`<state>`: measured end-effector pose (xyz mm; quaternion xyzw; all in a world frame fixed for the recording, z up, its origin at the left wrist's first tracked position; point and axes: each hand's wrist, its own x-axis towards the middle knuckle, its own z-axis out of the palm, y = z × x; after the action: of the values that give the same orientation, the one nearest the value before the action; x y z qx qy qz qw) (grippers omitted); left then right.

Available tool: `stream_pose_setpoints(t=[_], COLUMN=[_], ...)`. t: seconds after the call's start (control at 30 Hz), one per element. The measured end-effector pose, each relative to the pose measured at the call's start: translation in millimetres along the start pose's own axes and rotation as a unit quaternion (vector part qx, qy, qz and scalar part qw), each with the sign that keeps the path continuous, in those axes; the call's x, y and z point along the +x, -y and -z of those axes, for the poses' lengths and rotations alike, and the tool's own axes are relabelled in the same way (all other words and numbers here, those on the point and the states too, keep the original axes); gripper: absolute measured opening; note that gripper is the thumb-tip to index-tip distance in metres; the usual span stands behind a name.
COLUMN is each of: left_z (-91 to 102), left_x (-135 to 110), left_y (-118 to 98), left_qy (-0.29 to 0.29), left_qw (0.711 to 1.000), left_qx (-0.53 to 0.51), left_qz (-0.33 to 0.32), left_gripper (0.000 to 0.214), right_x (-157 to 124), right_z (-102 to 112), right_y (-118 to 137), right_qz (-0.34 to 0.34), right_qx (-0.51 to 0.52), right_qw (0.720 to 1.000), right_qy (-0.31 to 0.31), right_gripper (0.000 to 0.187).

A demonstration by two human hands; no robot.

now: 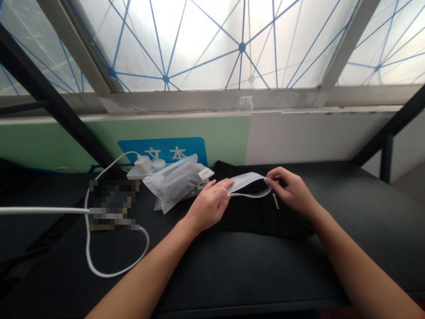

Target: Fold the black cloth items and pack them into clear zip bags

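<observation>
My right hand (292,188) pinches the right end of a whitish strip (247,180) between thumb and fingers. The strip looks like flat plastic or film and bends into a narrow loop. At its left end, my left hand (212,201) is closed on it, fingers together; that end is partly hidden. Underneath lies a black cloth item (252,217) with small white lettering, spread on the black surface. Just left of my left hand rests a frosted plastic bag (175,184) with a white label and dark contents.
A white power strip (134,173) with a plugged-in charger (143,164) stands by the wall. A white cable (99,272) loops over the black tabletop (252,274). A pixelated object (113,206) lies at left. Dark metal posts (66,113) flank the table before the window.
</observation>
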<state>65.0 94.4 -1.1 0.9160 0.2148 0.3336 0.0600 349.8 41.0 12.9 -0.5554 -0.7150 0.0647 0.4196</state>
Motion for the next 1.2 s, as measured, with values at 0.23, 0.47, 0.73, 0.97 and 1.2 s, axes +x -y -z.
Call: stream_pose_setpoints(t=[0.23, 0.47, 0.73, 0.97, 1.2], left_z=[-8.5, 0.5, 4.1, 20.9, 36.4], left_x=[-2.2, 3.4, 9.7, 7.1, 10.9], left_y=[-21.8, -19.1, -7.6, 1.9, -7.9], left_qy=[-0.228, -0.239, -0.118, -0.04, -0.013], left_qw=[0.949, 0.878, 0.718, 0.91, 0.975], left_qx=[-0.156, -0.289, -0.543, -0.249, -0.112], left_qz=[0.155, 0.297, 0.42, 0.328, 0.19], left_gripper=[0.014, 0.031, 0.03, 0.021, 0.029], right_x=[-4.3, -0.5, 4.1, -3.8, -7.7], right_z=[5.8, 7.6, 3.3, -18.3, -28.1], right_y=[16.6, 16.7, 3.1, 5.6, 23.7], right_qz=[-0.021, -0.082, -0.193, -0.222, -0.252], right_qx=[0.111, 0.142, 0.272, 0.384, 0.452], right_qw=[0.993, 0.986, 0.942, 0.886, 0.848], right_qy=[0.019, 0.035, 0.042, 0.137, 0.115], right_gripper=[0.04, 0.031, 0.049, 0.042, 0.046])
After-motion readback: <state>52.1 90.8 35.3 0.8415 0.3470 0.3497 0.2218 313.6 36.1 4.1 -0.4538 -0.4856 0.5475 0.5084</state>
